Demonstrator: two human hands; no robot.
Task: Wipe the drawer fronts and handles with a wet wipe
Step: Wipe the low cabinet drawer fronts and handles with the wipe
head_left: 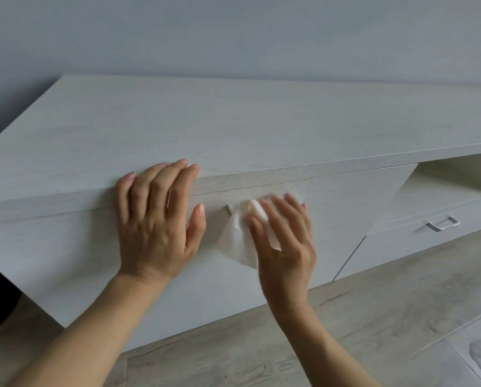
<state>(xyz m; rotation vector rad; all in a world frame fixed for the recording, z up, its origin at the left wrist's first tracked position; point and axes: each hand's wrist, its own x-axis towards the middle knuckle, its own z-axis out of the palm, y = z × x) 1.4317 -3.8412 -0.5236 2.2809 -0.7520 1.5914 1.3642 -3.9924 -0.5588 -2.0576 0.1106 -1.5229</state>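
Observation:
A pale wood-grain drawer front faces me below the cabinet's top board. My right hand presses a white wet wipe against this front with straight fingers, right over the metal handle, of which only the left end shows. My left hand lies flat on the front's upper left part, fingers reaching the top edge, thumb spread toward the wipe. A lower drawer front at the right carries a second silver handle.
The cabinet's wide top runs back to a grey wall. An open shelf niche sits at the right above the lower drawer. Light wood-look floor lies below, with a pale mat at the bottom right corner.

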